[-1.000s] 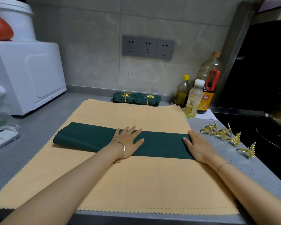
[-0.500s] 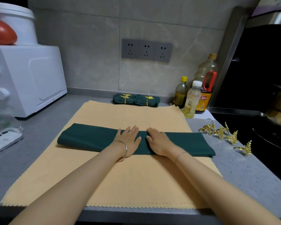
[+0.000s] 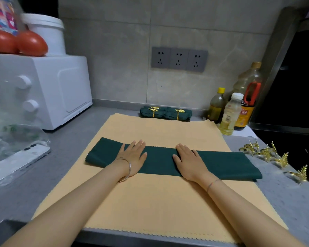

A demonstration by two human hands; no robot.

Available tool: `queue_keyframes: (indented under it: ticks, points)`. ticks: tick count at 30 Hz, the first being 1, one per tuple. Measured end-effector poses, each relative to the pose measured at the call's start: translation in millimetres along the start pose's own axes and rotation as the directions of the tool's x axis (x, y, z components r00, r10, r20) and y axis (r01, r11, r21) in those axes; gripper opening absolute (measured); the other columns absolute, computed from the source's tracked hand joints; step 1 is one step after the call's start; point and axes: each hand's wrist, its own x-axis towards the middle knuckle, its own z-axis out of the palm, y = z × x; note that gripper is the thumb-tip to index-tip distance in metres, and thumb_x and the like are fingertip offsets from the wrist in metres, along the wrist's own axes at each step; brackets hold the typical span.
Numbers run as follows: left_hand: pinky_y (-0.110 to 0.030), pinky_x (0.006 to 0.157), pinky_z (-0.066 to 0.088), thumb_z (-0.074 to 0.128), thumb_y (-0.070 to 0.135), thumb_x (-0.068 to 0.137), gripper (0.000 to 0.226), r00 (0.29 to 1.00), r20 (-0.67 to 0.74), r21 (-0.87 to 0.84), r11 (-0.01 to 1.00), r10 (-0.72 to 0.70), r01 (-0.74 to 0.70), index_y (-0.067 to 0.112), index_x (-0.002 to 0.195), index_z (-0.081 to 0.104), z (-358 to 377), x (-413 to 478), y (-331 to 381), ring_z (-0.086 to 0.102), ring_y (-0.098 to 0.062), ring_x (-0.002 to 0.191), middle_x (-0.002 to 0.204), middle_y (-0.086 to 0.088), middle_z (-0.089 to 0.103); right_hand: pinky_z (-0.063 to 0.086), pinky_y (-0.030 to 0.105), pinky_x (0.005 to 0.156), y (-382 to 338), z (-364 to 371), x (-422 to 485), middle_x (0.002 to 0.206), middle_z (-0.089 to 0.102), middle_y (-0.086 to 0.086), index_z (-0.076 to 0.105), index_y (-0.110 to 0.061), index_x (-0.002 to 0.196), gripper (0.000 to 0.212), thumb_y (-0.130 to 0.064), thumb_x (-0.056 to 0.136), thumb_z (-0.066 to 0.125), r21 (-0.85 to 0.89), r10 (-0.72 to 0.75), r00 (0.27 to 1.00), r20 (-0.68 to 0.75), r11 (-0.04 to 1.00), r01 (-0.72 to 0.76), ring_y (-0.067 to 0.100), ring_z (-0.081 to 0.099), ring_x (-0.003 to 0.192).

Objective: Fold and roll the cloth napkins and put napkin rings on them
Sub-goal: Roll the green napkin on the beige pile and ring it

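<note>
1. Here, a dark green napkin (image 3: pixel 159 163) lies folded into a long narrow band across a yellow cloth (image 3: pixel 159 202), running from 9 to 3 o'clock. Its right end goes past the cloth's edge onto the grey table (image 3: pixel 70 148).
2. The left hand (image 3: pixel 132 157) lies flat on the band, palm down and fingers straight, a little to the left of its middle.
3. The right hand (image 3: pixel 188 162) presses in the same flat way just to the right of the middle. The hands are apart, with green cloth bare between them, and neither one grips.
4. At 12 o'clock, at the far edge of the yellow cloth, two rolled napkins (image 3: pixel 155 114) lie side by side, each with a gold ring on it.
5. At 3 o'clock, loose gold napkin rings (image 3: pixel 267 154) stand in a row on the table, near the band's right end.
6. At 1 o'clock stand three bottles (image 3: pixel 228 116). At 10 o'clock is a white oven (image 3: pixel 61 90).
</note>
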Motion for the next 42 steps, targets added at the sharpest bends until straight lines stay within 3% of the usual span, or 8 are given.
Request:
queue_keyframes:
  ticks: [16, 19, 22, 26, 32, 36, 39, 42]
  points:
    - [-0.038, 0.119, -0.005, 0.005, 0.047, 0.099, 0.062, 0.975, 0.022, 0.073, 0.973, -0.22, 0.218, 0.013, 0.151, 0.0, -15.0, -9.9, -81.2, -0.006, -0.016, 0.146, 0.159, 0.0, -0.003, 0.004, 0.035, 0.118, -0.1, -0.8, 3.5, 0.159, 0.009, -0.001, 0.017, -0.017, 0.149, 0.053, -0.042, 0.102, 0.02, 0.043, -0.011, 1.0, 0.013, 0.999, 0.011, 0.015, 0.006, 0.147]
    - [-0.039, 0.117, 0.008, 0.011, 0.052, 0.099, 0.062, 0.996, -0.035, 0.06, 0.995, -0.076, 0.078, 0.013, 0.143, 0.03, -25.7, 2.5, -56.0, 0.013, -0.022, 0.144, 0.154, -0.002, 0.024, 0.007, 0.034, 0.118, -9.0, -10.4, -5.2, 0.159, 0.014, 0.003, 0.021, -0.014, 0.149, 0.055, -0.042, 0.102, 0.025, 0.132, -0.047, 0.999, -0.013, 0.99, 0.049, 0.018, 0.01, 0.146]
    - [-0.034, 0.105, 0.029, 0.029, 0.05, 0.098, 0.043, 0.978, -0.154, -0.126, 0.979, 0.138, -0.158, 0.022, 0.121, 0.053, -29.1, 18.4, -25.7, 0.04, -0.02, 0.127, 0.127, 0.003, 0.05, 0.021, 0.025, 0.111, -21.6, -19.8, -24.0, 0.152, 0.034, -0.001, 0.038, -0.016, 0.143, 0.052, -0.044, 0.1, 0.032, 0.147, -0.133, 0.988, -0.078, 0.979, 0.144, 0.014, 0.028, 0.139]
    - [-0.033, 0.101, 0.035, 0.044, 0.046, 0.095, 0.035, 0.961, -0.126, -0.187, 0.946, 0.244, -0.265, 0.026, 0.123, 0.053, -25.1, 35.8, 2.2, 0.043, -0.017, 0.12, 0.125, 0.001, 0.049, 0.037, 0.025, 0.104, -30.0, -25.9, -49.5, 0.144, 0.043, -0.015, 0.048, -0.031, 0.137, 0.043, -0.045, 0.097, 0.039, -0.043, -0.324, 0.942, -0.083, 0.946, 0.322, 0.005, 0.04, 0.132]
    - [-0.028, 0.087, 0.033, 0.052, 0.048, 0.091, 0.033, 0.97, -0.135, -0.193, 0.955, 0.202, -0.226, 0.02, 0.108, 0.051, -23.2, 54.6, 12.2, 0.043, -0.017, 0.106, 0.102, 0.003, 0.049, 0.046, 0.037, 0.09, -29.4, -21.1, -45.7, 0.127, 0.06, -0.004, 0.055, -0.019, 0.124, 0.033, -0.027, 0.101, 0.033, -0.225, -0.5, 0.864, -0.057, 0.85, 0.477, 0.021, 0.056, 0.113]
    - [-0.028, 0.086, 0.036, 0.052, 0.044, 0.092, 0.026, 0.98, -0.083, -0.335, 0.921, 0.182, -0.199, 0.02, 0.101, 0.053, -23.6, 59.9, 11.7, 0.045, -0.018, 0.099, 0.101, 0.002, 0.048, 0.048, 0.039, 0.076, -27.8, -10.1, -34.4, 0.114, 0.063, -0.002, 0.055, -0.019, 0.116, 0.027, -0.017, 0.099, 0.034, -0.34, -0.546, 0.835, -0.07, 0.8, 0.495, 0.024, 0.06, 0.097]
    - [-0.023, 0.08, 0.035, 0.055, 0.036, 0.093, 0.017, 0.968, -0.128, -0.398, 0.883, 0.215, -0.249, 0.019, 0.09, 0.056, -26.7, 55.5, 7.0, 0.044, -0.013, 0.086, 0.093, 0.004, 0.045, 0.05, 0.038, 0.075, -27.1, -6.8, -31.5, 0.114, 0.064, -0.002, 0.058, -0.018, 0.114, 0.027, -0.009, 0.094, 0.042, -0.357, -0.571, 0.818, -0.066, 0.779, 0.515, 0.024, 0.062, 0.096]
    - [-0.011, 0.063, 0.034, 0.062, 0.029, 0.09, 0.024, 0.966, -0.153, -0.463, 0.849, 0.208, -0.256, 0.021, 0.07, 0.051, -29.4, 43.7, -3.7, 0.043, -0.002, 0.067, 0.076, 0.011, 0.048, 0.054, 0.03, 0.061, -20.6, -11.4, -37.6, 0.101, 0.07, -0.007, 0.066, -0.021, 0.105, 0.026, -0.01, 0.083, 0.057, -0.33, -0.64, 0.76, -0.114, 0.746, 0.579, 0.017, 0.067, 0.081]
